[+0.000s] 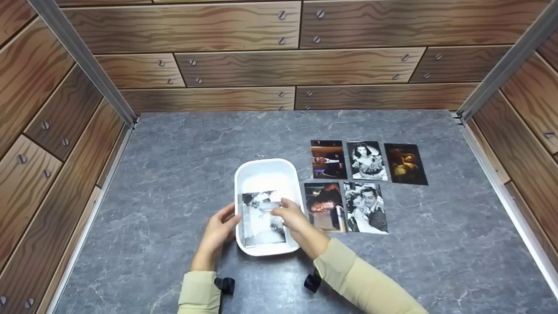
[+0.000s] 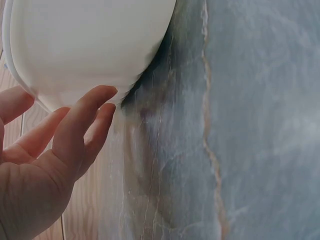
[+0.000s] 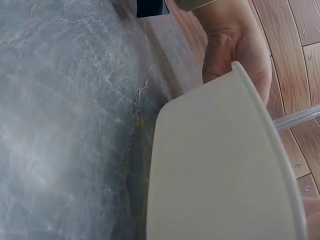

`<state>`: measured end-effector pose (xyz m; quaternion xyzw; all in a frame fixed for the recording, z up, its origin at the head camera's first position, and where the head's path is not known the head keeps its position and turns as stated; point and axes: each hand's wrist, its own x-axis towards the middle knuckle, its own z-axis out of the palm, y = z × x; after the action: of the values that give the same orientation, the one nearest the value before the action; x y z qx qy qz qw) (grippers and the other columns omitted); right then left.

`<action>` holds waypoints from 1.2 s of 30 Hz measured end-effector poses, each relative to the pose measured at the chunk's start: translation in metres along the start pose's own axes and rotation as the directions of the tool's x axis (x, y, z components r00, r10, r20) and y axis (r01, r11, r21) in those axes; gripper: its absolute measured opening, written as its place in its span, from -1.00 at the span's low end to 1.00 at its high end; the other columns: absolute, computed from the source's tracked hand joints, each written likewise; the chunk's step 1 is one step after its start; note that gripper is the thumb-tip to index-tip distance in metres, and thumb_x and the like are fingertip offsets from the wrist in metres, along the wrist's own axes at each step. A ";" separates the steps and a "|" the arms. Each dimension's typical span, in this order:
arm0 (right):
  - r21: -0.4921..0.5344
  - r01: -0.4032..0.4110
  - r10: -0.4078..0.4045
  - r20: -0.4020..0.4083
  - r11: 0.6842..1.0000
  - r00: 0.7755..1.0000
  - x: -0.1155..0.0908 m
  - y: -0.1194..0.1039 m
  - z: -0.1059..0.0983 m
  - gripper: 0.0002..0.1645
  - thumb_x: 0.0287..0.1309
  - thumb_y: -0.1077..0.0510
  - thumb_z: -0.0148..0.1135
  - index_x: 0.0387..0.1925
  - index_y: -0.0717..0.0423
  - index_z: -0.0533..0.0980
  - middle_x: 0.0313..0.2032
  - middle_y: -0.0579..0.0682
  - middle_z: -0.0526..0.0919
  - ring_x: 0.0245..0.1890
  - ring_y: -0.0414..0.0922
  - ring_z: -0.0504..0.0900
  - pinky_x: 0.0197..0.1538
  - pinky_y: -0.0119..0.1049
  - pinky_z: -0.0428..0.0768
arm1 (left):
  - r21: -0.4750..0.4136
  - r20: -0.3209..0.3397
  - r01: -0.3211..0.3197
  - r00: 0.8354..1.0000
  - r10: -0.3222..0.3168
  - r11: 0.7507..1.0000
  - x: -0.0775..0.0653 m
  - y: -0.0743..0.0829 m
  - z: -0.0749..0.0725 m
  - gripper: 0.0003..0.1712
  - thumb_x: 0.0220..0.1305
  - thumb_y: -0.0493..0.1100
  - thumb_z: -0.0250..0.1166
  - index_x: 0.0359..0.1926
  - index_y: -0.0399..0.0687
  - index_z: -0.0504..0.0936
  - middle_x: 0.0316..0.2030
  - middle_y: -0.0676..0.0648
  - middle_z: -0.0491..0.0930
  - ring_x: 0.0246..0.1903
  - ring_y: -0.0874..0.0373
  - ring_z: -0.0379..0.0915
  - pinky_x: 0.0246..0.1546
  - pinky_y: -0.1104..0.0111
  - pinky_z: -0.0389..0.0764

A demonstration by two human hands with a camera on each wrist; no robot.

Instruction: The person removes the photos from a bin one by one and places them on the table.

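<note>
A white plastic tub (image 1: 267, 168) stands on the grey marbled table, with black-and-white photographs (image 1: 261, 233) lying inside it. At the tub's left side, my left hand (image 1: 218, 231) holds the wall, thumb at the rim and fingers against the outside; the left wrist view shows these fingers (image 2: 75, 122) at the wall. My right hand (image 1: 298, 222) reaches over the right rim, and its thumb and index finger pinch the right edge of a photograph. In the right wrist view the tub's wall (image 3: 215, 165) hides the fingers of that hand (image 3: 237, 55).
Right of the tub lie several photographs in two rows. The back row has a dark-toned print (image 1: 328, 159), a black-and-white portrait (image 1: 367, 160) and a dark golden print (image 1: 406, 163). In front are a reddish print (image 1: 324, 207) and a black-and-white couple (image 1: 365, 207). Wood-patterned walls (image 1: 244, 65) enclose the table.
</note>
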<state>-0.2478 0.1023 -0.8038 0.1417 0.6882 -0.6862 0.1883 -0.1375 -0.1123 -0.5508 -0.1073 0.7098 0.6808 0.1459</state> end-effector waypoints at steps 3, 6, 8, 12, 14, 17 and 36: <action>0.002 0.013 -0.013 -0.004 1.000 1.000 0.031 0.031 -0.005 0.11 -0.21 0.02 0.47 0.43 0.09 0.20 0.35 0.10 0.35 0.28 0.06 0.38 -0.01 0.13 0.48 | -0.017 0.010 0.000 1.000 0.000 1.000 0.000 0.000 0.000 -0.40 0.37 -0.29 0.14 0.38 -0.34 0.26 0.33 -0.40 0.29 0.22 -0.21 0.38 -0.09 0.21 0.67; -0.029 -0.013 0.013 -0.006 1.000 1.000 -0.023 -0.025 0.003 0.03 -0.12 0.13 0.37 0.42 0.21 0.18 0.37 0.18 0.31 0.29 0.06 0.36 0.05 0.12 0.46 | -0.027 0.011 -0.004 1.000 0.005 1.000 0.000 -0.001 0.000 -0.40 0.37 -0.30 0.13 0.38 -0.35 0.24 0.33 -0.40 0.28 0.23 -0.22 0.37 -0.08 0.21 0.67; -0.043 -0.038 0.038 -0.008 0.998 0.999 -0.087 -0.091 0.013 -0.03 -0.09 0.21 0.26 0.41 0.32 0.16 0.38 0.25 0.27 0.29 0.06 0.34 0.12 0.09 0.44 | -0.028 0.009 -0.005 1.000 0.005 1.000 0.000 -0.001 0.000 -0.40 0.37 -0.30 0.13 0.38 -0.35 0.24 0.33 -0.40 0.28 0.22 -0.22 0.37 -0.09 0.22 0.67; -0.061 -0.052 0.052 -0.006 0.997 0.999 -0.190 -0.194 0.029 -0.14 -0.01 0.28 0.04 0.36 0.52 0.10 0.39 0.39 0.17 0.30 0.16 0.28 0.23 0.05 0.37 | -0.024 0.008 -0.006 1.000 0.006 1.000 -0.001 0.001 0.000 -0.41 0.37 -0.31 0.12 0.38 -0.35 0.24 0.33 -0.40 0.28 0.21 -0.21 0.39 -0.11 0.24 0.67; -0.068 -0.041 0.039 -0.021 0.997 0.999 -0.215 -0.219 0.034 -0.16 -0.03 0.31 -0.02 0.33 0.59 0.09 0.36 0.45 0.16 0.31 0.22 0.24 0.31 0.03 0.32 | -0.011 0.007 -0.004 1.000 0.004 1.000 -0.001 0.002 0.001 -0.41 0.37 -0.30 0.13 0.38 -0.34 0.25 0.33 -0.39 0.28 0.18 -0.17 0.43 -0.16 0.27 0.68; -0.078 -0.035 0.031 -0.052 0.996 0.998 -0.216 -0.220 0.036 -0.16 -0.07 0.32 -0.03 0.31 0.59 0.13 0.35 0.46 0.20 0.33 0.25 0.23 0.33 0.04 0.32 | -0.011 0.008 0.000 1.000 0.000 1.000 -0.003 0.003 0.001 -0.40 0.37 -0.30 0.13 0.38 -0.35 0.25 0.33 -0.40 0.28 0.12 -0.12 0.48 -0.18 0.28 0.69; -0.084 0.111 -0.115 -0.046 0.990 0.992 -0.203 -0.196 0.027 -0.26 -0.03 0.51 0.03 0.29 0.48 0.20 -0.07 0.31 0.39 -0.38 -0.17 0.36 -0.39 -0.49 0.41 | -0.074 0.014 0.015 1.000 -0.014 0.997 -0.003 0.002 0.002 -0.39 0.37 -0.31 0.13 0.39 -0.37 0.22 0.33 -0.43 0.27 0.01 0.01 0.54 -0.14 0.23 0.69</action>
<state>-0.1542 0.0843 -0.5366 0.1123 0.7270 -0.6634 0.1371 -0.1350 -0.1108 -0.5473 -0.1131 0.6821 0.7064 0.1516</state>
